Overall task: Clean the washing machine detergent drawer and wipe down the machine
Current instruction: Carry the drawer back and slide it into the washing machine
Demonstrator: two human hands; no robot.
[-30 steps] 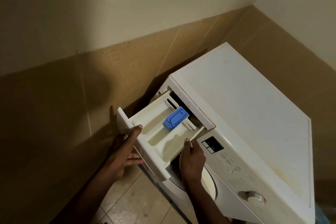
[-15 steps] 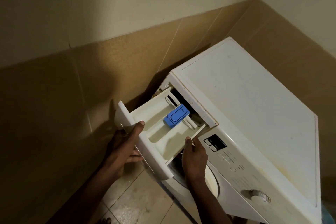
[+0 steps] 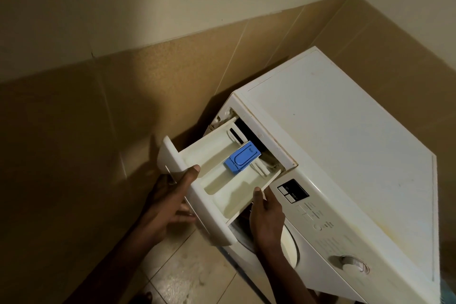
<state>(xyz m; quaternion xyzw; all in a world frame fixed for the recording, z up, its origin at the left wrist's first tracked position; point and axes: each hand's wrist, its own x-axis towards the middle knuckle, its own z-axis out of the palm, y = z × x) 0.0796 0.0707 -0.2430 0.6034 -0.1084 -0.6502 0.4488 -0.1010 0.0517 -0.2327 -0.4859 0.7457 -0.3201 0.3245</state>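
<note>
The person is holding the white drawer (image 3: 229,195) of the washing machine (image 3: 345,155) with both hands. The drawer is sticking well out of its slot at the machine's top left corner, its far end still inside the opening and its front panel pointing towards the tiled wall on the left.

The left hand (image 3: 167,202) is gripping the front panel: the thumb is lying over the panel's top edge and the fingers are curling round beneath it. The right hand (image 3: 267,217) is on the drawer's right side, close to the machine's front. Its thumb is pressing on the top of the side wall and the rest of the hand is reaching underneath, where its fingers are hidden. So the drawer is sitting between the two hands, touching both.

A blue insert (image 3: 243,159) is lying in the far part of the drawer, apart from both thumbs. To the right of the right hand, a dark display (image 3: 293,190) and a round dial (image 3: 350,266) are showing on the control panel.
</note>
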